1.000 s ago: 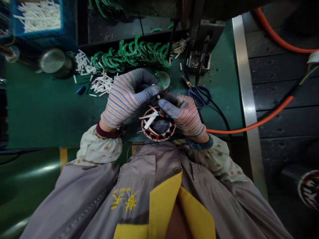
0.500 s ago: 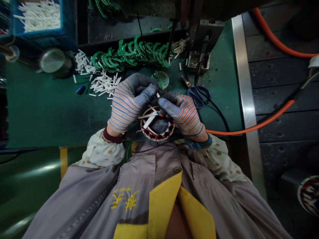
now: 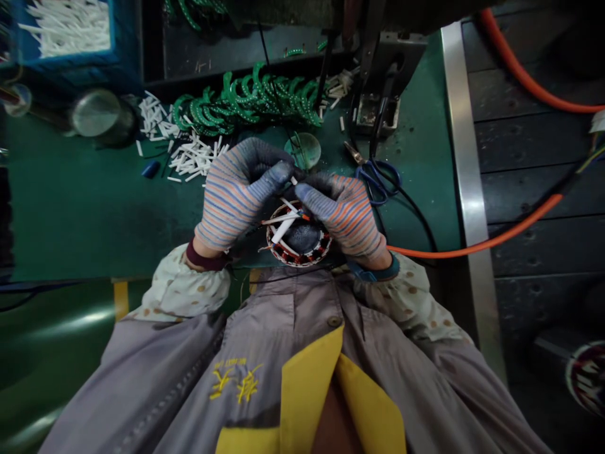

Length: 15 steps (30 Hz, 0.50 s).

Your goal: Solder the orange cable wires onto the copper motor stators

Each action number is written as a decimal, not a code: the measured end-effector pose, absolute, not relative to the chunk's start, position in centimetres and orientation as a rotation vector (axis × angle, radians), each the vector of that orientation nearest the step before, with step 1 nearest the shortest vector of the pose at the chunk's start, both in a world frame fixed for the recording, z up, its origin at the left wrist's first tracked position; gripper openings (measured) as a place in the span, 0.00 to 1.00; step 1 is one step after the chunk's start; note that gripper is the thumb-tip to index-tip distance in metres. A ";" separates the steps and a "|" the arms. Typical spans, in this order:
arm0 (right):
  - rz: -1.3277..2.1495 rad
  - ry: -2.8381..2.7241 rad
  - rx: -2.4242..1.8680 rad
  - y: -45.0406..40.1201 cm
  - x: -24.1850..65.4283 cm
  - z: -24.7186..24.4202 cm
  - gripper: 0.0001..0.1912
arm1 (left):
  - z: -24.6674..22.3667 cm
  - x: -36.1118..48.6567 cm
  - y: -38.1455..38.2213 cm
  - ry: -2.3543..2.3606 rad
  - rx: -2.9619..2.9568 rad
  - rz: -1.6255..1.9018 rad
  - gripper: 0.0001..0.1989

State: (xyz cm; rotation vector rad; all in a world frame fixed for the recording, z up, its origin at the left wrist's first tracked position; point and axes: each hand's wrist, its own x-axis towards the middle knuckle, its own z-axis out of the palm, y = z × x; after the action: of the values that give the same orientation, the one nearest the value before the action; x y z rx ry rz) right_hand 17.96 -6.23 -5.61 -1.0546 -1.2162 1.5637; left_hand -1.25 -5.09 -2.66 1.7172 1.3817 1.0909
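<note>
1. A green workbench (image 3: 94, 214) spreads under both hands.
2. White plastic sleeves (image 3: 191, 157) lie beyond the left hand (image 3: 236, 195).
3. Green coils (image 3: 246, 101) lie farther ahead.
4. Blue-handled scissors (image 3: 377, 183) lie just beside the right hand (image 3: 343, 214).

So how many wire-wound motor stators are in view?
2: one stator under the left hand and right hand, another cut off at the lower right edge. More could be hidden.

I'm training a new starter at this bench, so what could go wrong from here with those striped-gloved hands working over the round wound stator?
The left hand and right hand pinch a thin white sleeve above the stator's red-and-white windings, so it could slip or scuff them. The blue-handled scissors and orange cable lie close to the right hand and might get knocked or snag.
</note>
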 end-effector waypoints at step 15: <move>0.959 -1.819 -0.918 -7.1 22.9 -9.3 0.26 | -1.9 -0.4 -4.8 1.212 1.725 0.767 0.26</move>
State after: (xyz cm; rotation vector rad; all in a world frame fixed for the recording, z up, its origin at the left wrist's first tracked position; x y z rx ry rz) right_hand 22.89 -7.09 -9.31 -0.9184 -1.8191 0.9592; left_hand -0.38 -4.75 -1.89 1.7247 1.2120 0.7675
